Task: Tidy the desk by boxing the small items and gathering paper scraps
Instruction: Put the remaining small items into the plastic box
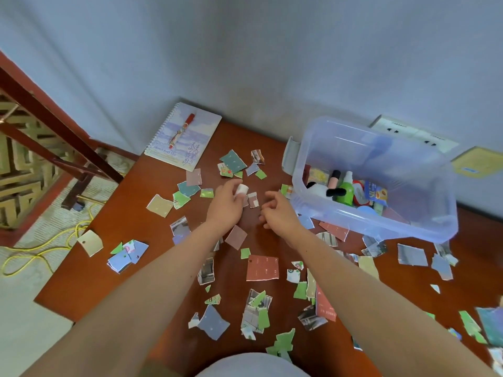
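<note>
1. Clear plastic storage box [381, 224], holding small items, sits just right of the right fingers.
2. Left hand [226, 204], arm outstretched, pinches a small white cylinder [241, 189] at its fingertips.
3. Right hand [277, 213], fingers loosely curled, holds nothing.
4. Torn coloured paper scraps [262, 268] lie all around both hands.

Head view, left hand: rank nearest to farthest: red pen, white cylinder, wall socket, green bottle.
1. white cylinder: pinched in the left hand itself.
2. red pen: lying on the notebook, up and to the left.
3. green bottle: inside the clear box, off to the right.
4. wall socket: on the wall behind the box, far right.
</note>
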The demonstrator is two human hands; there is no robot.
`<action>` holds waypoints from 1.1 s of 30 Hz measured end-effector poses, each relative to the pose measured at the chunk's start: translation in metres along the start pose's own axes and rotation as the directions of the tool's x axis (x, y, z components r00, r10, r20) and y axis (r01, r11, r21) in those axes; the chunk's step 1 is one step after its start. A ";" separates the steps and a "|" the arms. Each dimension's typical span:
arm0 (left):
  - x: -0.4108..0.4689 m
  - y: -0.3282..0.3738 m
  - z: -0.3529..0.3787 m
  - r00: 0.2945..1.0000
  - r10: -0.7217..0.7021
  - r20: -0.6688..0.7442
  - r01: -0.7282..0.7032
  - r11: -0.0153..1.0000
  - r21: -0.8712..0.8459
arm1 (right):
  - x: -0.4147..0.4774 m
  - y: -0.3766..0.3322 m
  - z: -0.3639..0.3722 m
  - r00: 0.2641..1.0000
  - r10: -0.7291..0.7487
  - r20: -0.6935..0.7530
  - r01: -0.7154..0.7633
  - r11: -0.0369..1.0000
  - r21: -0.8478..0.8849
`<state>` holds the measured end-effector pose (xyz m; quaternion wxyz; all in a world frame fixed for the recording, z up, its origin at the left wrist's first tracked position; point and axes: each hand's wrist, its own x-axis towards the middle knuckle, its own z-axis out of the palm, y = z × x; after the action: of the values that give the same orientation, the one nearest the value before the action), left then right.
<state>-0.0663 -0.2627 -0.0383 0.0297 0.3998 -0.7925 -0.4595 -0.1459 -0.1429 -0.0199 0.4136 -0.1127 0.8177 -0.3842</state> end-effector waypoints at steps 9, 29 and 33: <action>-0.077 0.035 0.029 0.988 -0.066 0.139 0.094 0.974 -0.206 | -0.081 0.037 -0.029 0.991 0.005 -0.136 0.007 0.996 0.084; -0.203 0.135 0.167 0.877 -0.015 0.480 0.099 0.984 -0.151 | -0.214 0.177 -0.150 0.836 0.188 -0.516 0.003 0.938 0.347; -0.230 0.159 0.215 0.859 -0.006 0.512 0.097 0.984 -0.152 | -0.239 0.212 -0.185 0.810 0.236 -0.537 -0.014 0.923 0.384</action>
<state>-0.0956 0.0816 0.0309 -0.1584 0.2814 -0.7184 -0.6161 -0.1075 0.2201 0.0354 0.1864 0.1413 0.8244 -0.5155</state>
